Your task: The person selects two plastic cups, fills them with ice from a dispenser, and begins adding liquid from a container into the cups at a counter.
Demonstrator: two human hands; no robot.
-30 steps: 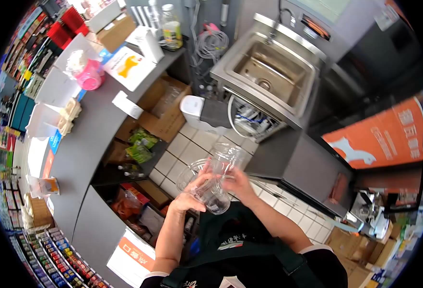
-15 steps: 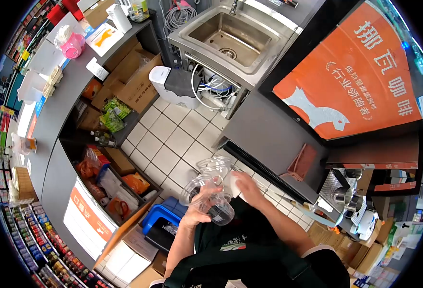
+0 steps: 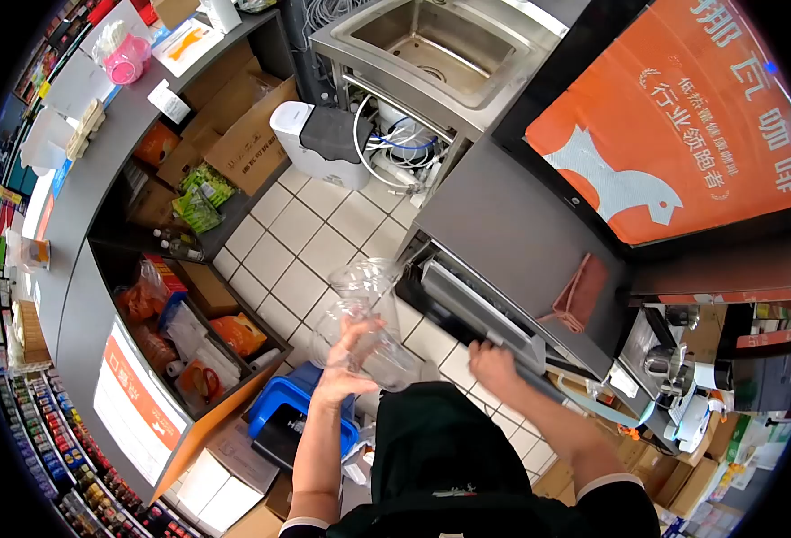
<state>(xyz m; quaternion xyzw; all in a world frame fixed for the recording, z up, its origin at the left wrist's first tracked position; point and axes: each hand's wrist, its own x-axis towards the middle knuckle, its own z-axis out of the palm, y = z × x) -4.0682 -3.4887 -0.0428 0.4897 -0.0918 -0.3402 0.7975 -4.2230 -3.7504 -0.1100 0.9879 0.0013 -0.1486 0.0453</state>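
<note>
My left hand (image 3: 346,363) is wrapped round clear plastic cups (image 3: 386,354). More transparent cups or lids (image 3: 364,280) stick out beyond its fingers, over the tiled floor. To the right, my right hand (image 3: 492,366) has its fingers curled at the edge of a dark drawer or door front (image 3: 440,309) under the grey counter (image 3: 503,224). That front stands partly away from the counter, and a pale inner part shows behind it. A folded brown cloth (image 3: 580,291) lies on the counter top.
A steel sink (image 3: 360,47) is at the top, with a white and grey bin (image 3: 319,143) beside it. Open shelves with bags and boxes line the left counter (image 3: 77,215). A blue bin (image 3: 265,403) stands at lower left. Coffee equipment (image 3: 669,359) is on the right.
My right hand has moved away from the cups, right and down, to the front under the counter, which has come open. My left hand has shifted left with the cups. The view has shifted.
</note>
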